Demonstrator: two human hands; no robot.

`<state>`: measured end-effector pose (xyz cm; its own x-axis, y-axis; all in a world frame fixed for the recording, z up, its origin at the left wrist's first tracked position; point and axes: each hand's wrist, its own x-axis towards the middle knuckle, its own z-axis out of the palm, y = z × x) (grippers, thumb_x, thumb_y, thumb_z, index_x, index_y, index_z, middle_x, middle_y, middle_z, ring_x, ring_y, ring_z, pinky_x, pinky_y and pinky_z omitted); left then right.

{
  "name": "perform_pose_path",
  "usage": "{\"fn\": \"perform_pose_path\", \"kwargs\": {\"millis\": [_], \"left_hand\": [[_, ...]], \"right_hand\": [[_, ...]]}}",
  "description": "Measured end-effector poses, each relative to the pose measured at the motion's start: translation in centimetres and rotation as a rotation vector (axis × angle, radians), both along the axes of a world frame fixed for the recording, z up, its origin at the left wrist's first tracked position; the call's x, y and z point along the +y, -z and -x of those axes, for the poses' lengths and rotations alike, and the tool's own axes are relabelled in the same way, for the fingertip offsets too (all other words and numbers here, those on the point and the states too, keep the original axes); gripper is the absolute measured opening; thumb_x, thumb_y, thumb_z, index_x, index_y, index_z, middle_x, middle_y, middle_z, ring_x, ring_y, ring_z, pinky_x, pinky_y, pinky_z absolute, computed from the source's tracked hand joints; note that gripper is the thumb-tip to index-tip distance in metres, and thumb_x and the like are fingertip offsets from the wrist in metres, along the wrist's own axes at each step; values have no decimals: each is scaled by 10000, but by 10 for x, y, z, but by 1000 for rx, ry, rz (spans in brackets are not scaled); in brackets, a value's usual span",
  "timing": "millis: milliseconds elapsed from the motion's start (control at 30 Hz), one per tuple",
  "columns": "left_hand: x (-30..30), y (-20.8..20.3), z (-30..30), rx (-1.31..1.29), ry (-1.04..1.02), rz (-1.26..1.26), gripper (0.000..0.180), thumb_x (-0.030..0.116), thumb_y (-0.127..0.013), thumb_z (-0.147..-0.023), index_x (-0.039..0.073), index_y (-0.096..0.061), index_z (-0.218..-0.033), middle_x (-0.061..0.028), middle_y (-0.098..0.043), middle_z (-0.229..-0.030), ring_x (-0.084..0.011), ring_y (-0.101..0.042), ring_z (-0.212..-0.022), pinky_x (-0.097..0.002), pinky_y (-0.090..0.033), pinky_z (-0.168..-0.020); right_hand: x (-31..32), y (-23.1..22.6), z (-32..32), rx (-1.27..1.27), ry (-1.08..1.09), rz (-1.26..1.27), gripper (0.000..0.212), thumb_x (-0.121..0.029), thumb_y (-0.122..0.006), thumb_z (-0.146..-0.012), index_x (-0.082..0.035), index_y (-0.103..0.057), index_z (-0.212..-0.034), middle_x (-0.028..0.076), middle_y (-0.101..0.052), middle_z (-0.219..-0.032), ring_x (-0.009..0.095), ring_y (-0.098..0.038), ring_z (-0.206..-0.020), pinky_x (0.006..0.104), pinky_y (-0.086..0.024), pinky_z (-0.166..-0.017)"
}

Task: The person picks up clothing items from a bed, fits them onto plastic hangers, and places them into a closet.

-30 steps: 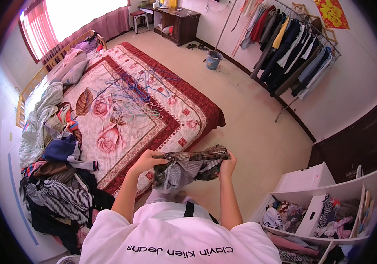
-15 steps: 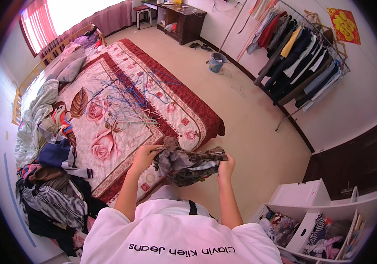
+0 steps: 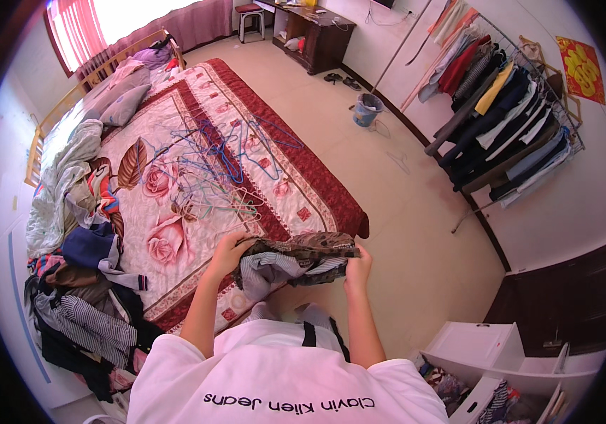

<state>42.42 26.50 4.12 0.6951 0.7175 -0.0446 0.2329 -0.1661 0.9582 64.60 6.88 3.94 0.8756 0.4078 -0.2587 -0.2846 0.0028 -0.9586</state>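
A dark camouflage-patterned garment [image 3: 317, 247] with a grey striped lining is stretched between my two hands, above the bed's near edge and the floor. My left hand [image 3: 232, 251] is closed on its left end. At the other end, my right hand [image 3: 357, 267] grips the edge of the cloth, fingers closed. The lining hangs out in folds below the edge, and I cannot tell exactly what kind of garment it is. Behind it lies the bed [image 3: 168, 272] with a rose-patterned, red-bordered cover, and a tangle of blue and white hangers [image 3: 221, 152] on top.
Piled clothes [image 3: 94, 321] cover the bed's left side. A rack of hanging clothes [image 3: 501, 113] stands along the right wall, near a blue bucket [image 3: 366, 116]. White drawers [image 3: 476, 343] with clothes are at lower right. A dark desk [image 3: 317, 42] and stool [image 3: 250, 15] stand at the back.
Both hands still hold the garment, which has shifted slightly; more of its striped lining hangs open toward me. The view has turned a little, so the room sits farther right.
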Motion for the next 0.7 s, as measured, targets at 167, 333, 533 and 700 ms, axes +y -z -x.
{"fn": "perform_pose_path", "kwargs": {"millis": [167,333,533,700], "left_hand": [[-2,-11,-29,54,-42,44,157,105,-584,-851,-48,-613,-860,-36,-583,-737,-105,-512,-710,-261,-420,-648],[-14,-3,-68,-20,-116,101,170,133,-586,-854,-19,-624,-921,6,-587,-785,-93,-517,-746,-256,-421,-680],[-52,-8,-110,60,-10,197,273,206,-661,-773,19,-580,-955,-17,-564,-898,-113,-509,-835,-254,-415,-762],[-90,-17,-148,133,36,66,462,131,-748,-691,71,-588,-1120,-43,-586,-1012,-112,-529,-903,-272,-428,-829]], "right_hand": [[12,0,-41,-43,-103,23,169,-29,-500,-831,19,-643,-907,19,-627,-830,86,-546,-762,236,-429,-691],[14,12,-99,83,-264,-37,265,60,-471,-728,56,-610,-953,61,-623,-895,124,-560,-795,240,-436,-732],[21,-4,-162,150,-431,-142,406,59,-460,-757,-1,-476,-1158,88,-552,-1090,177,-530,-1013,288,-419,-891],[22,-20,-197,250,-509,-217,494,78,-424,-752,-17,-458,-1236,94,-538,-1157,195,-520,-1080,307,-413,-945]]}}
